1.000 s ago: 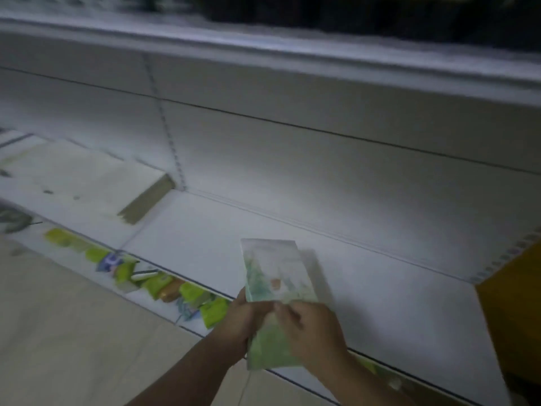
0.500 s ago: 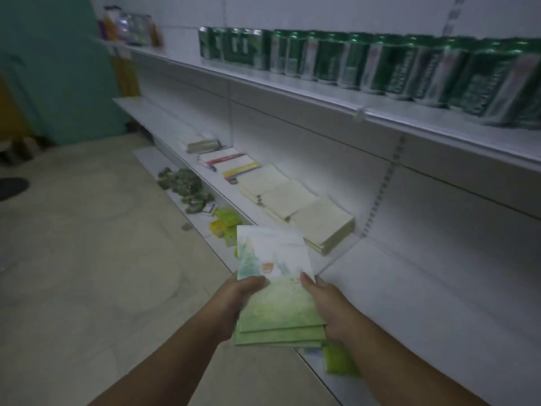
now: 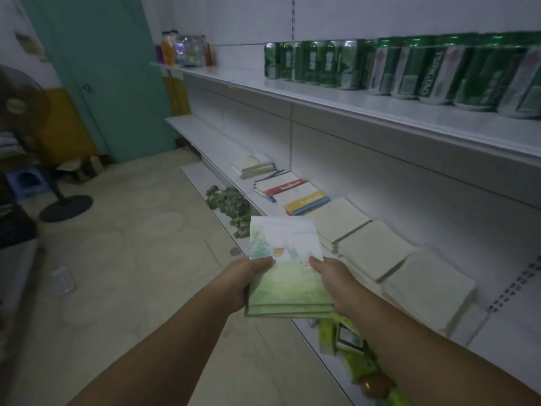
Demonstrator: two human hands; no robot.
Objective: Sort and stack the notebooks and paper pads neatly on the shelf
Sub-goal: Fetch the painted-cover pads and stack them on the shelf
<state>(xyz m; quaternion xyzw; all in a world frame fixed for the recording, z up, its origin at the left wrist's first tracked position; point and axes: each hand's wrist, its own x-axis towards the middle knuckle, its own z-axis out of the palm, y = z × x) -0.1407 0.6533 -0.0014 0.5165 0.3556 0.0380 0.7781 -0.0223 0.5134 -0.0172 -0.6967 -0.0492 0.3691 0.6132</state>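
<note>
A small stack of green and white illustrated notebooks (image 3: 285, 271) is held flat in front of me, above the floor beside the shelf. My left hand (image 3: 243, 281) grips its left edge with the thumb on top. My right hand (image 3: 332, 281) grips the right edge the same way. On the white shelf (image 3: 494, 326) lie three stacks of cream paper pads (image 3: 377, 249), then pads with red, yellow and blue bands (image 3: 295, 193), then a further pale stack (image 3: 253, 167).
An upper shelf carries a row of green cans (image 3: 409, 68) and bottles (image 3: 181, 49) at its far end. Green packets (image 3: 227, 200) sit on the lowest ledge, more by my right arm (image 3: 351, 338). A fan stand (image 3: 66, 206), a blue stool (image 3: 27, 180) and a teal door (image 3: 96, 68) stand left.
My view swung left from a bare stretch of shelf to the stretch holding the pad stacks. Both hands kept hold of the green notebooks, now flatter and squared together.
</note>
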